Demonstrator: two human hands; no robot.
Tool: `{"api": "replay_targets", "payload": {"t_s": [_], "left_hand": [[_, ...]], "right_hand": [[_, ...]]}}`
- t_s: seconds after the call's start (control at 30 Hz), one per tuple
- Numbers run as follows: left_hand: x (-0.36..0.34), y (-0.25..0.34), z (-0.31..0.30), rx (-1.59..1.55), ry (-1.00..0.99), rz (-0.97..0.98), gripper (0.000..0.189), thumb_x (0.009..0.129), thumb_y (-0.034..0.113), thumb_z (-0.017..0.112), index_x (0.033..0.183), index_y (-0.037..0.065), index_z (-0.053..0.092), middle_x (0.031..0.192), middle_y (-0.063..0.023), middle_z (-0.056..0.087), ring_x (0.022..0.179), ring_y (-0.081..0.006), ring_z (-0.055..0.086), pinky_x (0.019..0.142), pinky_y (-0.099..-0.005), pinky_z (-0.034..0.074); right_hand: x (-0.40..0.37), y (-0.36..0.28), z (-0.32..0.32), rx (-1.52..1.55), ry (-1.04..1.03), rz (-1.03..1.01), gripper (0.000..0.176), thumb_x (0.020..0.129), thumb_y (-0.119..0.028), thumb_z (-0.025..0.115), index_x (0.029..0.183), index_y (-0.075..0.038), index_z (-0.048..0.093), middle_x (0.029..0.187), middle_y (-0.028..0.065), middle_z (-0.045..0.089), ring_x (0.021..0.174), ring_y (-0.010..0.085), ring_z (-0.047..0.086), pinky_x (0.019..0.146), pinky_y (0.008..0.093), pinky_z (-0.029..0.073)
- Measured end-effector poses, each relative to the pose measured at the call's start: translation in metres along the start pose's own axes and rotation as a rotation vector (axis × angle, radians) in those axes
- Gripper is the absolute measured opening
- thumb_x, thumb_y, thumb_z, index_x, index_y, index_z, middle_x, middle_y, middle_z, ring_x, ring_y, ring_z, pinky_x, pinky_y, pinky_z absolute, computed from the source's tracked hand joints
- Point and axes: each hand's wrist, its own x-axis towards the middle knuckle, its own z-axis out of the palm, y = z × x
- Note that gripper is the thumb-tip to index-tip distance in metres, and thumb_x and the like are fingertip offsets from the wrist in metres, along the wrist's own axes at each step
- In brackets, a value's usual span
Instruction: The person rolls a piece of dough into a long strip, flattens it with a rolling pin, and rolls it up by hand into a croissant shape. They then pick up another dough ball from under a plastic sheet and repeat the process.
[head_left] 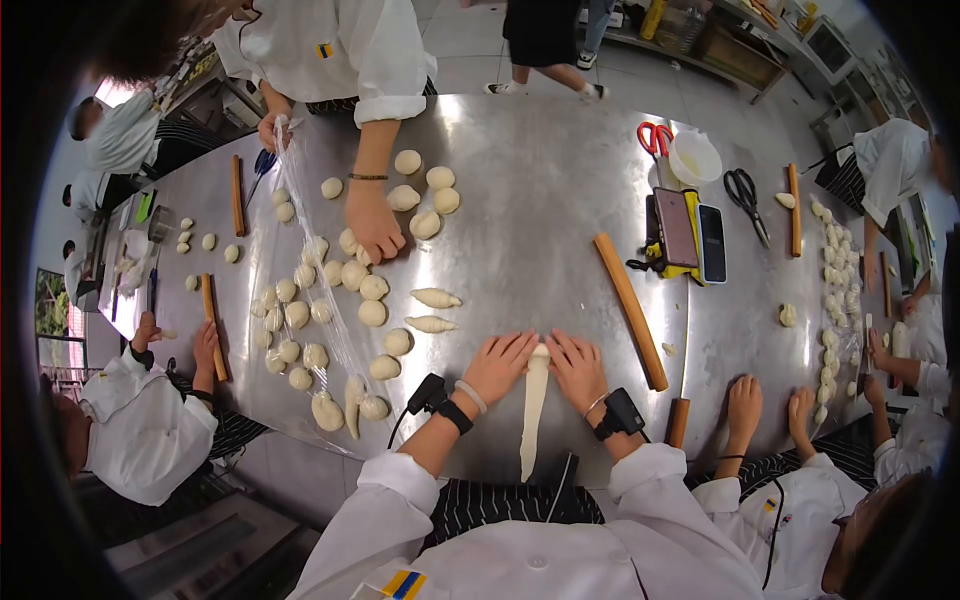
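Note:
A long, narrow dough strip lies on the steel table, tapering toward me, its far end thickened into a small roll. At the left side of that far end is my left hand, fingers pressed together with their tips on the dough. My right hand mirrors it from the other side, closed at the roll's right edge. Two spindle-shaped, ridged dough pieces rest to the left, beyond my left hand. A wooden rolling pin lies to the right of my right hand.
Dough balls sit at the left, several under clear plastic film, which a person opposite lifts while a hand touches the balls. Phones, red-handled scissors, black scissors and a white bowl lie right. Co-workers' hands are nearby.

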Motion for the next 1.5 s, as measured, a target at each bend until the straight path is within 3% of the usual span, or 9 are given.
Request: {"api": "replay_targets", "payload": {"t_s": [0.07, 0.27, 0.53, 0.6, 0.9, 1.13, 1.3, 1.37, 1.5], "left_hand": [[-0.013, 0.008, -0.006, 0.044, -0.054, -0.007, 0.067, 0.074, 0.026, 0.066, 0.133, 0.008, 0.041, 0.137, -0.0063, 0.04, 0.123, -0.0261, 0.039, 0.099, -0.0399, 0.034], [-0.043, 0.023, -0.012, 0.096, -0.173, -0.034, 0.071, 0.077, 0.035, 0.063, 0.137, 0.009, 0.036, 0.146, -0.0078, 0.029, 0.134, -0.0295, 0.026, 0.106, -0.0472, 0.025], [-0.047, 0.034, -0.018, 0.099, -0.071, -0.033, 0.063, 0.081, 0.028, 0.06, 0.137, 0.01, 0.037, 0.142, -0.0075, 0.036, 0.133, -0.025, 0.03, 0.107, -0.0461, 0.024], [-0.025, 0.036, -0.017, 0.008, 0.029, -0.213, 0.059, 0.082, 0.022, 0.058, 0.136, 0.008, 0.038, 0.14, -0.0085, 0.039, 0.132, -0.0233, 0.031, 0.107, -0.0456, 0.024], [-0.051, 0.038, 0.005, -0.092, -0.034, -0.078, 0.062, 0.08, 0.018, 0.061, 0.135, 0.004, 0.037, 0.141, -0.0094, 0.037, 0.134, -0.0239, 0.03, 0.109, -0.0413, 0.024], [-0.06, 0.041, 0.0, -0.304, 0.034, -0.162, 0.06, 0.079, 0.015, 0.062, 0.134, 0.007, 0.039, 0.139, -0.009, 0.04, 0.131, -0.0246, 0.034, 0.105, -0.0402, 0.029], [-0.051, 0.042, 0.005, -0.255, 0.125, -0.175, 0.038, 0.074, 0.009, 0.063, 0.112, 0.009, 0.057, 0.119, -0.0073, 0.053, 0.116, -0.0264, 0.045, 0.095, -0.0392, 0.035], [-0.049, 0.042, 0.003, -0.277, 0.132, -0.18, 0.036, 0.072, 0.007, 0.065, 0.108, 0.008, 0.059, 0.112, -0.0066, 0.055, 0.111, -0.0259, 0.047, 0.093, -0.039, 0.036], [-0.045, 0.04, -0.004, -0.405, 0.097, -0.227, 0.034, 0.069, 0.003, 0.066, 0.103, 0.007, 0.061, 0.102, -0.0063, 0.058, 0.101, -0.0255, 0.05, 0.088, -0.0389, 0.037]], "right_hand": [[-0.013, -0.005, -0.004, -0.049, -0.13, -0.024, 0.061, 0.072, -0.025, 0.069, 0.127, -0.009, 0.049, 0.135, 0.0084, 0.045, 0.119, 0.0273, 0.044, 0.096, 0.0446, 0.035], [-0.052, -0.031, -0.019, -0.134, -0.317, 0.04, 0.067, 0.078, -0.042, 0.062, 0.134, -0.011, 0.042, 0.146, 0.0061, 0.031, 0.135, 0.0277, 0.026, 0.104, 0.0525, 0.024], [-0.039, -0.036, -0.026, 0.001, -0.219, 0.16, 0.07, 0.08, -0.04, 0.061, 0.136, -0.006, 0.038, 0.146, 0.011, 0.03, 0.135, 0.0283, 0.027, 0.106, 0.0508, 0.021], [-0.019, -0.033, -0.018, 0.049, -0.171, 0.176, 0.071, 0.08, -0.039, 0.061, 0.137, -0.004, 0.036, 0.145, 0.0123, 0.031, 0.135, 0.0278, 0.027, 0.106, 0.0492, 0.022], [-0.053, -0.051, -0.007, 0.015, -0.264, 0.105, 0.073, 0.079, -0.035, 0.063, 0.138, -0.002, 0.033, 0.146, 0.0126, 0.03, 0.136, 0.0266, 0.025, 0.109, 0.0462, 0.02], [-0.077, -0.056, -0.016, -0.003, -0.308, 0.067, 0.073, 0.078, -0.032, 0.065, 0.138, -0.005, 0.034, 0.146, 0.0126, 0.029, 0.136, 0.0279, 0.025, 0.108, 0.0483, 0.021], [-0.069, -0.056, -0.02, 0.017, -0.274, 0.058, 0.072, 0.076, -0.03, 0.068, 0.137, -0.007, 0.037, 0.146, 0.0125, 0.029, 0.133, 0.0285, 0.03, 0.106, 0.0474, 0.024], [-0.057, -0.054, -0.019, 0.222, -0.141, 0.127, 0.068, 0.074, -0.022, 0.07, 0.133, -0.006, 0.041, 0.141, 0.0133, 0.035, 0.125, 0.0304, 0.039, 0.1, 0.0432, 0.032], [-0.025, -0.048, -0.015, 0.314, -0.173, 0.08, 0.06, 0.071, -0.014, 0.071, 0.125, -0.004, 0.046, 0.124, 0.0138, 0.05, 0.11, 0.0319, 0.048, 0.092, 0.0394, 0.04]]}}
